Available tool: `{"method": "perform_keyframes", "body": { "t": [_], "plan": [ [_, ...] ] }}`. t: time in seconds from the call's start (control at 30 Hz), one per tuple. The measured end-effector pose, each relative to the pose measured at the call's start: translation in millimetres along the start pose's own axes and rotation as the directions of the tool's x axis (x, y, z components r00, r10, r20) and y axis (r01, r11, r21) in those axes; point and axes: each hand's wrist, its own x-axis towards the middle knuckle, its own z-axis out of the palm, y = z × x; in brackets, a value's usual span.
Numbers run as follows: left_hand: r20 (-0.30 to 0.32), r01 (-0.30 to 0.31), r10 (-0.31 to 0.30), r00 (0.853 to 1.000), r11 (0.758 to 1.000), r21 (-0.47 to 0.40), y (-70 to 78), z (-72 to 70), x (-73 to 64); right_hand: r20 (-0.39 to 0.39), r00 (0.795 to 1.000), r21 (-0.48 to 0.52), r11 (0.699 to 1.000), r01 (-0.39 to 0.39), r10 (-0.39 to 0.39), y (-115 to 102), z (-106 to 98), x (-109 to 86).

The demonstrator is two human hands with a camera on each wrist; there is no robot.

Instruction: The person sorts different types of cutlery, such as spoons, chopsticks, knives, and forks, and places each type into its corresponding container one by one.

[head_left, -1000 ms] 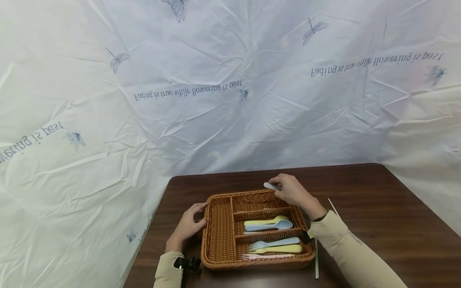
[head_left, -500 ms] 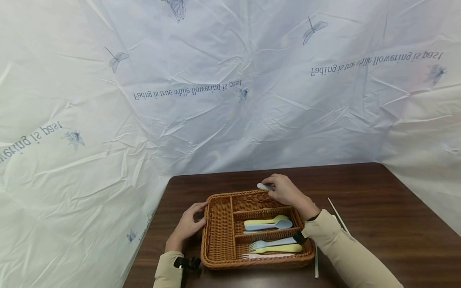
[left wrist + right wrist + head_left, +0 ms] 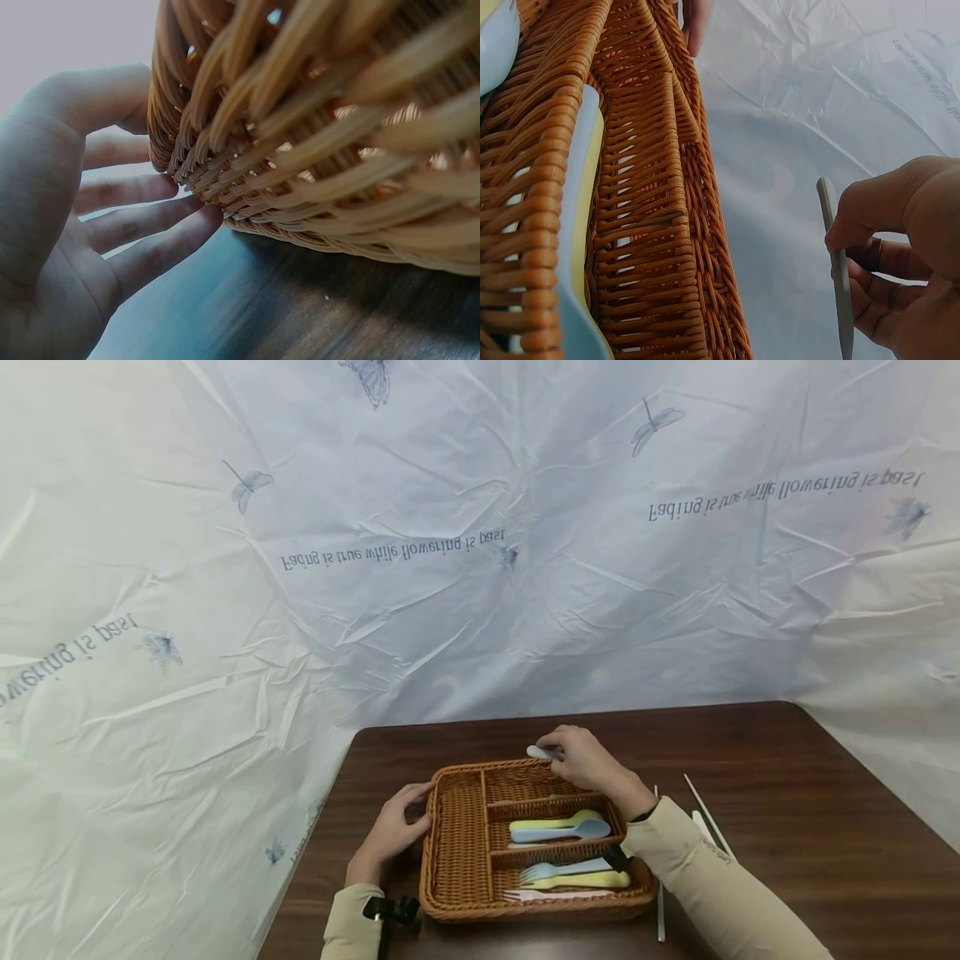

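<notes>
A brown wicker basket (image 3: 456, 839) with divided compartments stands on the table. At its left side, my left hand (image 3: 393, 827) rests its fairly straight fingers against the outer wall; the left wrist view shows the fingertips (image 3: 206, 217) touching the weave. My right hand (image 3: 588, 764) pinches a slim pale utensil (image 3: 826, 202) with a rounded end, held above the far rim. Its kind cannot be told. A yellow spoon (image 3: 585, 817) and a light blue spoon (image 3: 594, 829) lie in the middle compartment. The near one holds a blue fork (image 3: 540, 870), a yellow utensil (image 3: 592, 881) and a pink fork (image 3: 555, 894).
Right of the basket lie a thin white stick (image 3: 660, 912), another thin stick (image 3: 697, 793) and a short white piece (image 3: 701, 823), partly behind the right sleeve. A pale printed sheet (image 3: 480, 627) hangs beyond the dark wooden table (image 3: 795, 793).
My right hand has shifted left along the basket's far rim, carrying the pale utensil. More of the white items on the right shows past the sleeve. The left hand stays put.
</notes>
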Motion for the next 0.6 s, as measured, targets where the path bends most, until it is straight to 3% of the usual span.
{"method": "perform_keyframes", "body": {
  "t": [0.6],
  "plan": [
    [0.002, 0.008, -0.008, 1.000, 1.000, -0.006, 0.6, 0.1, -0.7, 0.004, 0.999, 0.019, 0.999, 0.036, -0.036, -6.6, 6.9, 7.5]
  ]
}}
